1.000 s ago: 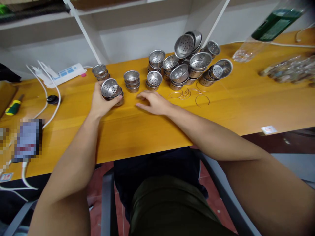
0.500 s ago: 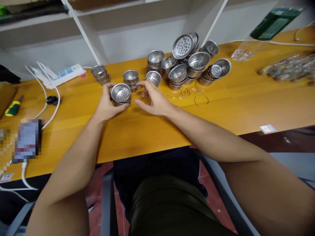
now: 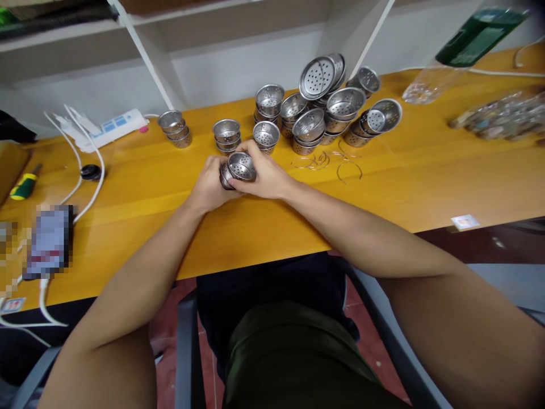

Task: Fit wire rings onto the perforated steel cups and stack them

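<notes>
Fingers of my right hand (image 3: 267, 174) grip a small perforated metal cup (image 3: 242, 166), its open top tilted toward me. Directly left of it, my left hand (image 3: 212, 184) is wrapped round another metal cup (image 3: 225, 175), largely hidden behind the first. The two cups touch or overlap just above the table's front half. Behind my hands stand a short stack of perforated cups (image 3: 226, 132) and another cup (image 3: 266, 135). Farther left is one more cup stack (image 3: 172, 128).
Several cup stacks (image 3: 309, 126) crowd the back right, with thin curved wires (image 3: 319, 162) in front. A power strip (image 3: 114, 129), cables, a screwdriver (image 3: 25, 186) and a phone (image 3: 49, 241) lie left. A plastic bottle (image 3: 472, 45) and a clear bag (image 3: 498, 119) are at right.
My left hand has moved right with its cups to meet my right hand. My right hand, open before, has closed on the upper cup, which now sits apart from the other.
</notes>
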The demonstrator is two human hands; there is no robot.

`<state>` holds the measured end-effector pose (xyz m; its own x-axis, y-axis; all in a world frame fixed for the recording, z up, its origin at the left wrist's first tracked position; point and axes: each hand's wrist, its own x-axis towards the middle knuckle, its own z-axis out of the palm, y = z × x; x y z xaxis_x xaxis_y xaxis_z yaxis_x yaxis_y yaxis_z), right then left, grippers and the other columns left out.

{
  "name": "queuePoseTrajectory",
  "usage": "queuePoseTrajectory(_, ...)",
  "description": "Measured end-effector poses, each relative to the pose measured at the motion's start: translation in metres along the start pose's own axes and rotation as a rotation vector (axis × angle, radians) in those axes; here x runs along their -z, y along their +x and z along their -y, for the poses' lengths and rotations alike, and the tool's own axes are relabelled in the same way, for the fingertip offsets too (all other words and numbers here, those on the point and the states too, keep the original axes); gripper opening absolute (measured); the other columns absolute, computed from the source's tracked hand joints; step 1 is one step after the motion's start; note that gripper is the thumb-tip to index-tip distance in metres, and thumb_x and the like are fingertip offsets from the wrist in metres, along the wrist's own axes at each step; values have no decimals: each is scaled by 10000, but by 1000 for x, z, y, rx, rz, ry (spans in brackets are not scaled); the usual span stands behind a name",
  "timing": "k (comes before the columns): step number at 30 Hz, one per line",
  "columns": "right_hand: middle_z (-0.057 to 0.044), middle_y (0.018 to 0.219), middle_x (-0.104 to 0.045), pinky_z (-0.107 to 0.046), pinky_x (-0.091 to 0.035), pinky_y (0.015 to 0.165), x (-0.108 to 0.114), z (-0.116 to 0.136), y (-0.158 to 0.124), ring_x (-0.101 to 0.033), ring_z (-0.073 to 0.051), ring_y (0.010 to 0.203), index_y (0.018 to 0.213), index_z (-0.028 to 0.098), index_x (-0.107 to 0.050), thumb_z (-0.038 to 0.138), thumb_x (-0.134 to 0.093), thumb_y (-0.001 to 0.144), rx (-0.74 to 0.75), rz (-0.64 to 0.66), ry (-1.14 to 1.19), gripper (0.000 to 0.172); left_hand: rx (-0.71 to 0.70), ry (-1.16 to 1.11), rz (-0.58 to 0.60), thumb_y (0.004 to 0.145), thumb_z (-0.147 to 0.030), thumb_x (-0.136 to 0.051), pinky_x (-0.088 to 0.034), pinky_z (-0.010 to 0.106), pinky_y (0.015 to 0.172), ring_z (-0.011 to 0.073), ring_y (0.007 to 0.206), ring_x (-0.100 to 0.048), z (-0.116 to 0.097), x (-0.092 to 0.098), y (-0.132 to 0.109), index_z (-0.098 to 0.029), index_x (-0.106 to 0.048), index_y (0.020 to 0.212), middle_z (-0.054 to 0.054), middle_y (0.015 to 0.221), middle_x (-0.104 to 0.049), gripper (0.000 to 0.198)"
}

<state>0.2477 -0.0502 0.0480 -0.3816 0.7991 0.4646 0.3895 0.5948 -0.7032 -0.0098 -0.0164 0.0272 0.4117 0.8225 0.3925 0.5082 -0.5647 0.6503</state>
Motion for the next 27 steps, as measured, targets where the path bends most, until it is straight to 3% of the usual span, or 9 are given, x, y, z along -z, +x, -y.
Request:
queuePoseTrajectory(3,-158,1510,-823,-604,-715,1193,0,-3,0,-825,-404,1309,1543,278,-569,605,-940,1010,-57,15,7,727,72,-15,52,664,-480,-1222,-785,749,1066,531,1239,-922,-6,0,-1,-323,-657,1393,151,1357,-908,935)
queuePoseTrajectory(8,-158,1574,-772,-617,-697,1297,-3,-16,3,-783,-412,1446,1595,269,-551,611,-968,976,9,22,25,821,62,-70,34,619,-456,-1241,-804,659,1070,496,1274,-937,-6,-3,1,-309,-654,1433,132,1409,-916,1014)
queuePoseTrajectory(14,-171,1633,-700,-634,-652,1359,8,-16,8,-735,-432,1508,1688,254,-550,717,-998,963,101,69,21,970,79,-267,120,642,-540,-1216,-786,529,873,363,1005,-895,-4,2,5,-274,-753,1253,65,1162,-908,811)
queuePoseTrajectory(18,-179,1607,-727,-631,-666,1315,18,-14,8,-756,-433,1452,1678,251,-572,929,-941,998,90,81,57,1029,60,-281,91,647,-754,-1222,-784,547,927,370,1067,-886,-10,7,2,-282,-774,1271,71,1191,-896,901)
queuePoseTrajectory(22,-172,1564,-773,-617,-698,1249,20,-17,6,-796,-424,1388,1669,263,-597,1141,-849,975,39,99,64,1148,44,-242,60,699,-840,-1183,-772,540,937,376,1080,-882,-12,11,2,-276,-781,1266,90,1196,-888,896)
queuePoseTrajectory(27,-168,1470,-820,-603,-704,1201,29,-26,4,-807,-408,1304,1553,253,-657,1165,-787,1010,46,82,1,1069,19,-173,-13,708,-926,-1164,-771,554,1111,391,1213,-890,-4,19,5,-273,-803,1402,111,1329,-910,1019)
